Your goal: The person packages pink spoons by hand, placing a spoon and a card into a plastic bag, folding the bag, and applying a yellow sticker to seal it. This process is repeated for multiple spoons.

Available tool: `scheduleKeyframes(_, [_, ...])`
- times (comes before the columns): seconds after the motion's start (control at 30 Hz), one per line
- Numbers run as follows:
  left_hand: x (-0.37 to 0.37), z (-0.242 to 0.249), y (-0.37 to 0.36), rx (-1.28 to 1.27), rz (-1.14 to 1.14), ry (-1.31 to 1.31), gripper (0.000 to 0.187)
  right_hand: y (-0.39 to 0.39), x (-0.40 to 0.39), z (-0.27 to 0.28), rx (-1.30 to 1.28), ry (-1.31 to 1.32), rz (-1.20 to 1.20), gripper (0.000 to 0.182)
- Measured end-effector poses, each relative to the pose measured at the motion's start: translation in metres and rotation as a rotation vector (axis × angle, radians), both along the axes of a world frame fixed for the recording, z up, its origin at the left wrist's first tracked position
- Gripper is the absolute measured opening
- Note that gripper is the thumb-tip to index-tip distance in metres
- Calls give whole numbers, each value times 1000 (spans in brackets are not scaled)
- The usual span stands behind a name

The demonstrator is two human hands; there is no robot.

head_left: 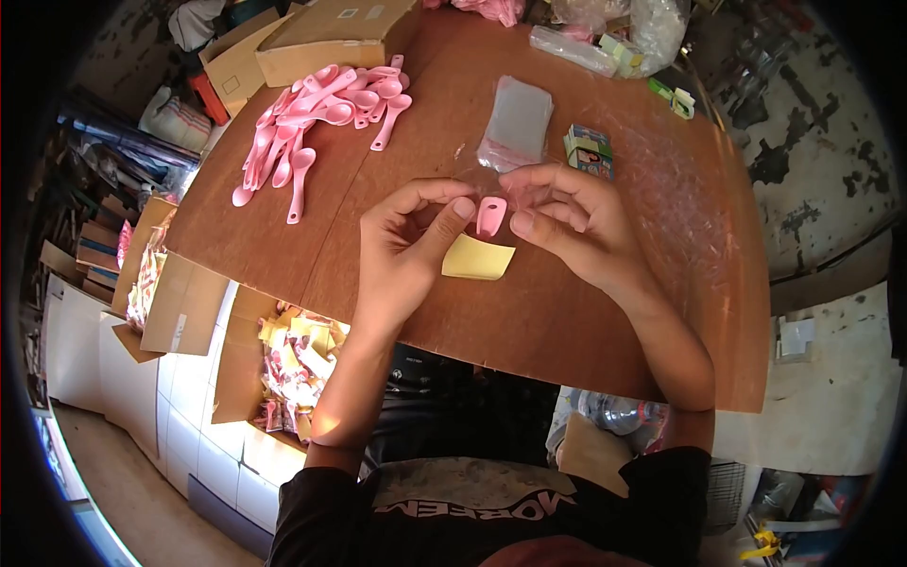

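Observation:
Between my hands is a clear plastic bag (477, 174), its thin film barely visible. The thumb and fingers of my left hand (408, 244) pinch it on the left. My right hand (584, 227) pinches its other side, fingers curled. A pink spoon (490, 216) shows its holed handle end between my thumbs; the rest of it is hidden. Just below that handle lies a folded yellow paper (478, 258), close over the wooden table (567, 321). Beyond my fingers rests a stack of clear bags (518, 118), with a small stack of printed cards (590, 151) to its right.
A heap of pink spoons (316, 109) covers the table's far left, before a cardboard box (335, 42). Below the left edge stands an open carton (241, 354) full of packed pieces. Plastic packaging (657, 38) sits at the back right.

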State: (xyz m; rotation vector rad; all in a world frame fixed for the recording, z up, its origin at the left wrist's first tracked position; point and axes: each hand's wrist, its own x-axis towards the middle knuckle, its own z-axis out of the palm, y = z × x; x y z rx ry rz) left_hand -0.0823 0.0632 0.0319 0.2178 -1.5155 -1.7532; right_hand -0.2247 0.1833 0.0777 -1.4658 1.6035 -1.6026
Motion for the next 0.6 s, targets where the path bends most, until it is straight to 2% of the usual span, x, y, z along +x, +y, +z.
scheduleKeyframes(0.07, [-2, -4, -3, 47, -20, 21, 16, 0, -4, -7, 17, -104, 26, 20])
scheduleKeyframes(0.23, [-1, 0, -1, 184, -44, 36, 15, -2, -8, -18, 49, -157, 15, 20])
scheduleKeyframes(0.47, [2, -10, -6, 92, 76, -36, 15, -6, -7, -27, 20, -177, -71, 19])
scheduleKeyframes(0.6, [3, -11, -12, 7, 104, -62, 17, -7, -16, -36, 28, -244, 11, 20])
